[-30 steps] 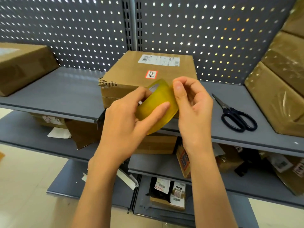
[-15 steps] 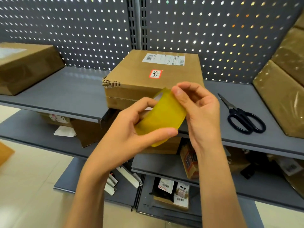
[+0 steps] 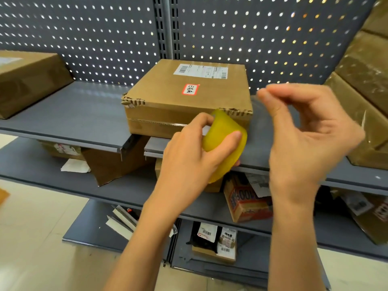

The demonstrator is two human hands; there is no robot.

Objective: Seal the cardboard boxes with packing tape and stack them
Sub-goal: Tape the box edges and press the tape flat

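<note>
A: Yellow, translucent, the tape roll point(image 3: 225, 143) sits at frame centre in the left hand point(image 3: 189, 152), whose fingers curl round it, just in front of the cardboard box point(image 3: 189, 99) on the shelf point(image 3: 69, 118).

B: And the right hand point(image 3: 310, 131)?

A: A moment ago it picked at the roll; now it has drawn away right, thumb and forefinger nearly pinched, blurred. Whether it holds a tape end, I cannot tell. Sealing hasn't begun.

I see a grey perforated back panel point(image 3: 105, 38) behind the grey metal shelf point(image 3: 73, 116). Below that shelf lie an orange printed carton point(image 3: 247, 204) and a loose white paper point(image 3: 74, 165).
</note>
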